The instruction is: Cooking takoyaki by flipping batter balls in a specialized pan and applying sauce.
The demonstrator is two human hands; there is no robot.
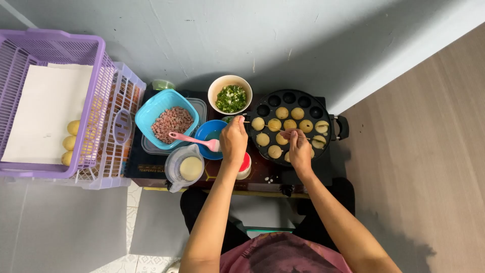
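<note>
Your left hand [233, 140] is closed around a thin wooden skewer [251, 122], its tip reaching right to a dough ball [258, 124] at the left edge of the black moulded pan [292, 97]; your right hand [299, 149] is pinched on a second skewer [293, 134], which crosses the balls in the pan's near half; the pan sits just right of your left hand and directly beyond your right. Left of your left hand, a blue bowl [207, 132] holds a pink brush [194, 141]; near it stands a jug of batter [185, 168]; further away sit a white bowl of chopped greens [230, 97] and a teal tub of diced meat [167, 118]; a purple basket [55, 45] stands far left.
</note>
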